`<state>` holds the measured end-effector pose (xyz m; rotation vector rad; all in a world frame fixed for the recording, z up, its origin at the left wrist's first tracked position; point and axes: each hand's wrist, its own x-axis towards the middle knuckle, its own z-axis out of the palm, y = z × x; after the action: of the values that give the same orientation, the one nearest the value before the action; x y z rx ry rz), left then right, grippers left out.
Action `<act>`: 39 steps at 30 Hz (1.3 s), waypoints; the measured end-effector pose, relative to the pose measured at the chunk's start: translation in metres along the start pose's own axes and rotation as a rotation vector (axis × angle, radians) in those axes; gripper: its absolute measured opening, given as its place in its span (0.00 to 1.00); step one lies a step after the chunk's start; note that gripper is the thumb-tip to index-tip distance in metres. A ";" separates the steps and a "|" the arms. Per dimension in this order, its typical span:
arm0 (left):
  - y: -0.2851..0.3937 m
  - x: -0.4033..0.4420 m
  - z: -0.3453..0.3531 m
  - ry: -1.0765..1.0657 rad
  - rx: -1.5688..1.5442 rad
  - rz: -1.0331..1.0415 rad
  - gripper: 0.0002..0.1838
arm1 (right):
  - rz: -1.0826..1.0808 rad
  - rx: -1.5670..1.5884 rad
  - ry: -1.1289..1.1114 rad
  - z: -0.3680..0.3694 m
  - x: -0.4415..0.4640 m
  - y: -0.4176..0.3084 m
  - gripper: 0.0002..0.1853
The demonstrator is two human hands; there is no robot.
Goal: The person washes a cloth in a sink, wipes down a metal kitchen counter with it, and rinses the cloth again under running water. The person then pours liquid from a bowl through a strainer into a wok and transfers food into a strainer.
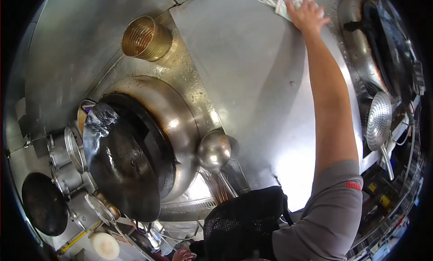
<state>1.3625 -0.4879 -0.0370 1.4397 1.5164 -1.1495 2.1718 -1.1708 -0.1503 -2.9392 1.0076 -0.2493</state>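
My right hand [307, 15] reaches far out over a flat steel worktop [243, 67]. It presses on a crumpled white cloth [283, 9], which shows beside and beyond the fingers; a reddish-striped end trails to the left. The fingers look spread and bent over the cloth. Low at the bottom edge, a small part of my left hand [182, 255] appears, and I cannot make out its fingers or anything in them. Left of the worktop, a dark wok [122, 166] leans tilted on a round steel burner ring [180, 121].
A gold-coloured tin can [151, 40] stands behind the burner. A ladle [215, 150] and a bamboo brush [215, 186] lie by the worktop's left edge. At right are a perforated skimmer [379, 121] and a second burner [361, 40]. Steel pots [67, 177] and another wok [43, 204] stand left.
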 end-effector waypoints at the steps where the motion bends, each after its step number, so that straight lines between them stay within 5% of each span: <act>1: 0.001 0.002 0.001 -0.009 0.015 0.003 0.19 | 0.057 -0.029 0.012 -0.003 -0.009 0.015 0.49; 4: 0.012 0.009 0.000 -0.022 0.071 0.048 0.21 | -0.031 0.068 0.230 0.029 -0.048 0.009 0.49; 5: 0.018 0.009 -0.001 -0.022 0.091 0.073 0.21 | -0.260 0.082 0.229 0.028 -0.077 -0.008 0.49; 9: 0.027 0.004 -0.015 -0.033 0.173 0.182 0.23 | -0.652 0.090 -0.059 -0.054 -0.236 -0.035 0.50; 11: 0.018 -0.004 -0.026 -0.052 0.298 0.299 0.24 | -0.599 0.089 -0.024 -0.051 -0.236 -0.008 0.50; 14: -0.007 -0.029 -0.041 -0.034 0.851 0.821 0.26 | -0.373 0.051 0.043 -0.039 -0.212 0.037 0.46; 18: -0.032 0.003 -0.042 -0.136 0.209 0.536 0.30 | -0.261 0.044 -0.004 -0.056 -0.249 0.080 0.44; 23: -0.011 0.035 -0.023 -0.063 0.178 0.263 0.25 | -0.301 0.097 -0.026 -0.047 -0.250 0.085 0.42; 26: -0.009 0.042 -0.020 -0.045 0.210 0.233 0.23 | -0.395 0.182 -0.084 -0.049 -0.207 0.087 0.42; 29: -0.027 0.051 -0.035 -0.022 0.255 0.204 0.21 | -0.095 0.109 0.144 -0.020 -0.208 0.147 0.42; 35: -0.034 0.069 -0.051 0.021 0.374 0.134 0.19 | 0.085 0.001 0.008 -0.083 -0.338 0.293 0.40; 38: -0.031 0.087 -0.052 -0.087 0.064 0.291 0.17 | 0.197 -0.011 0.065 -0.087 -0.373 0.308 0.40; 39: -0.023 0.062 -0.043 -0.010 0.282 0.451 0.16 | 0.178 -0.011 0.062 -0.084 -0.390 0.295 0.40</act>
<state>1.3361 -0.4259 -0.0781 1.8427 0.9723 -1.1108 1.6758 -1.1633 -0.1451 -2.8434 1.2738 -0.3315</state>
